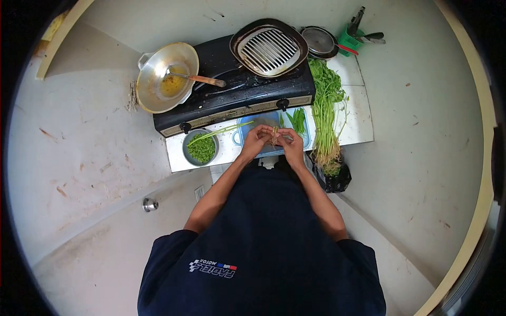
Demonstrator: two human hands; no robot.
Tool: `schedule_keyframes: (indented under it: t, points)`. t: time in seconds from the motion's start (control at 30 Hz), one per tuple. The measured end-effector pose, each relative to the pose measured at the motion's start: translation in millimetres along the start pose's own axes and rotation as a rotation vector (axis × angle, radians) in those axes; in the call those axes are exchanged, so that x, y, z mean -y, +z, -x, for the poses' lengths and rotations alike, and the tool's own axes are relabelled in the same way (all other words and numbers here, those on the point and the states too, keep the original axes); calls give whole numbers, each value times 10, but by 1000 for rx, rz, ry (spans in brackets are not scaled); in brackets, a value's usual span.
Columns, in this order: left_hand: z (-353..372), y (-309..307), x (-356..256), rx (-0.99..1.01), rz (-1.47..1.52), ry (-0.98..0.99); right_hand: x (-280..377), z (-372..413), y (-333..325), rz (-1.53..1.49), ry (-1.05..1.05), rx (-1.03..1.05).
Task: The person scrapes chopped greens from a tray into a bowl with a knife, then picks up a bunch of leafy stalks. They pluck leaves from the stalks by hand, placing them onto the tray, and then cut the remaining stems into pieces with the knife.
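Observation:
Both of my hands are close together over the blue tray (246, 128) at the counter's front. My left hand (255, 141) is closed on the small root end of a green stem (227, 128). Its long stalks reach left over a grey bowl (186, 152) of chopped greens (202, 149). My right hand (291, 144) pinches the same root end from the other side. Green leaves (299, 122) lie in the tray just beyond my right hand. The fingertips partly hide the roots.
Behind stands a black stove (232, 95) with a wok (167, 95) and ladle on the left and a grill pan (270, 50) on the right. Leafy greens with roots (327, 105) lie right of it. A black plastic bag (340, 180) hangs below; a green holder (349, 39) stands behind.

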State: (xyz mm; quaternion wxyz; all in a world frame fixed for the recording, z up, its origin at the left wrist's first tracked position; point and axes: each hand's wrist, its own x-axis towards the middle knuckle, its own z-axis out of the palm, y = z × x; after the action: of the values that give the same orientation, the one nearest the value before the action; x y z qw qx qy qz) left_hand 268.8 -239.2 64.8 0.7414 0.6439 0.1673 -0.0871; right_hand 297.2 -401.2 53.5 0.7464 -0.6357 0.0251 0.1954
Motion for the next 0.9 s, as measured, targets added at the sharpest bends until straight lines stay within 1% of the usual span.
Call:
schedule_keyframes:
  t: [0.1,0.17,0.27,0.47,0.6,0.7,0.77,0.87,0.9]
  points:
    - [-16,-38,22,58,11,14,-15,97,62,39,-41,-67]
    - [-7,-81,43,135,47,-12,-70,188,82,75,-42,-124]
    - [37,-127,99,235,95,-18,-146,375,161,2,-70,-216]
    - [211,-124,306,402,160,-85,-298,829,258,-5,-49,-403]
    - [307,-91,379,479,144,-125,-296,1084,274,14,-15,-468]
    - [312,-25,469,559,131,-100,-332,1193,256,60,-20,-514]
    - [318,47,503,573,115,-142,-378,1265,224,111,-44,-553]
    - [353,173,587,613,119,-178,-434,1391,119,134,11,-613]
    - [345,214,609,629,121,-179,-460,1420,76,156,-5,-613]
